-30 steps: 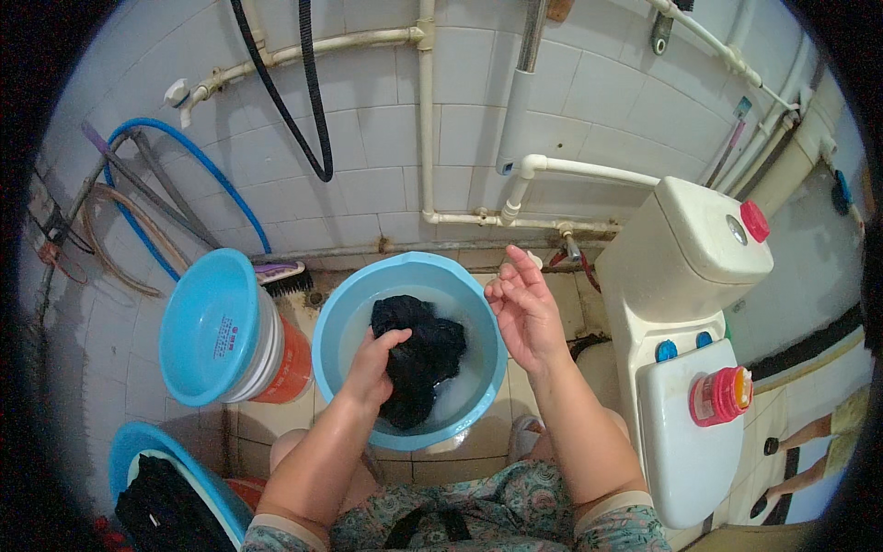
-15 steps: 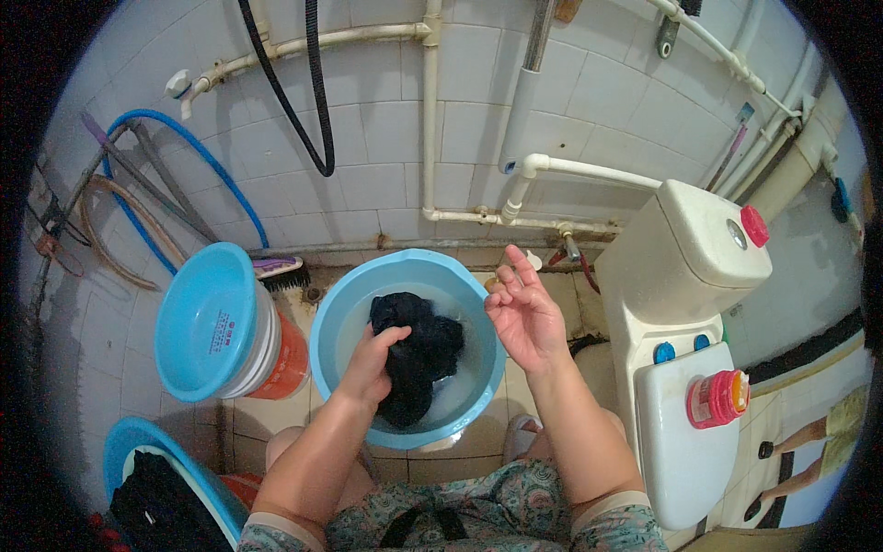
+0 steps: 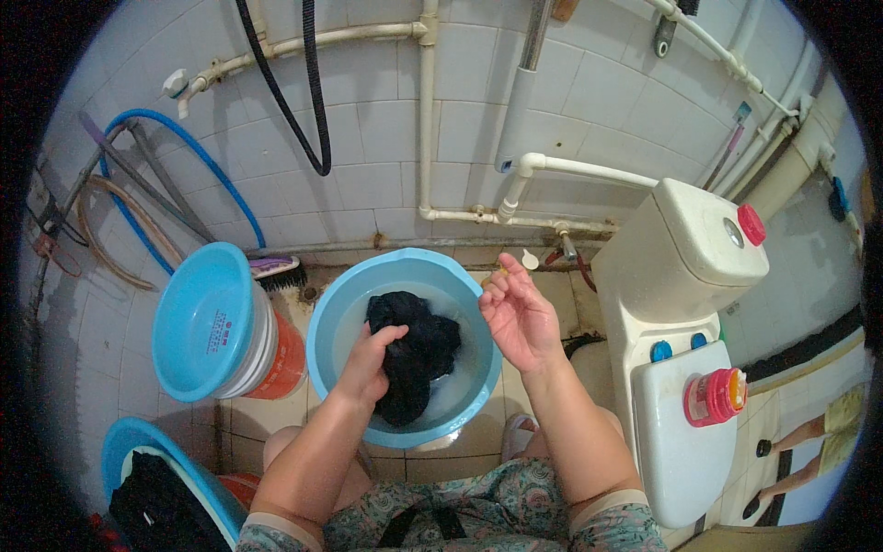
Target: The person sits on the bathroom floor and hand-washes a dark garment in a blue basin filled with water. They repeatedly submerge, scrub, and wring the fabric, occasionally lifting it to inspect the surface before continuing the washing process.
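A round light blue basin [image 3: 483, 377] on the floor in front of me holds cloudy water. In it lies a bunched wet black cloth garment [image 3: 418, 354], partly above the water; its kind cannot be made out. My left hand [image 3: 366, 366] is closed on the garment's left side, thumb on top. Over the basin's right rim, my right hand [image 3: 522, 317] is raised with its palm up. Its index finger points outward and the other fingers are loosely bent, with nothing in them.
Left of the basin, a blue tub [image 3: 202, 322] sits on a bucket [image 3: 280, 359], near a brush [image 3: 279, 271]. At lower left, another tub [image 3: 115, 451] holds dark cloth [image 3: 161, 506]. A toilet [image 3: 685, 451] with a pink jar [image 3: 710, 398] on its lid stands right. Pipes [image 3: 428, 120] line the wall.
My right hand's fingers have curled slightly more, and the hand has shifted a little. My left hand keeps its grip on the black garment.
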Tool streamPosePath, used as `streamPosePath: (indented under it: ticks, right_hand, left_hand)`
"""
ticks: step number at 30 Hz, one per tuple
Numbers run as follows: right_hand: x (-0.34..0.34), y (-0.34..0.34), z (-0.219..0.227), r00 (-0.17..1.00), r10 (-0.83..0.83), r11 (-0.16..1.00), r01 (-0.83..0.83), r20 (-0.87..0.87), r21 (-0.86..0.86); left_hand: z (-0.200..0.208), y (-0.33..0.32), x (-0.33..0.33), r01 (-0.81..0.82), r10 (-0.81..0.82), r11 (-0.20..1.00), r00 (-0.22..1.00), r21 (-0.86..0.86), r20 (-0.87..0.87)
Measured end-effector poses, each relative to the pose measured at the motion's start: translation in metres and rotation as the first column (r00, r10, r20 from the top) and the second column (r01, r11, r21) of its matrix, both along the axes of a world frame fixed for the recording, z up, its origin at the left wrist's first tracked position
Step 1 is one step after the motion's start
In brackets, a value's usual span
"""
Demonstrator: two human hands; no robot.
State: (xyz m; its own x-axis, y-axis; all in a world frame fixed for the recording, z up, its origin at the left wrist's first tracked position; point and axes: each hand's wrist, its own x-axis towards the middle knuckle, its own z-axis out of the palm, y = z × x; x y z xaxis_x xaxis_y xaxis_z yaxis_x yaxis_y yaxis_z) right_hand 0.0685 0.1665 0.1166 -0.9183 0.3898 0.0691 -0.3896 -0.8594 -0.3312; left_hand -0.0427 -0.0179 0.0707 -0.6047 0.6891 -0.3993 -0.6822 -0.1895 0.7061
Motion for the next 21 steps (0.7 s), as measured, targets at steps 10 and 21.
streamPosePath:
  ticks: [10,21]
  right_hand:
    - [-0.005,-0.004,-0.001,0.993,-0.071,0.997,0.068,0.092,0.046]
    - [-0.012,-0.007,0.004,0.901,-0.159,0.98,0.194,0.404,-0.047]
  left_hand:
    - [0.003,0.0,0.0,0.003,-0.004,1.0,1.0,0.013,0.011]
    - [0.002,0.001,0.0,0.015,-0.015,1.0,1.0,0.026,0.015]
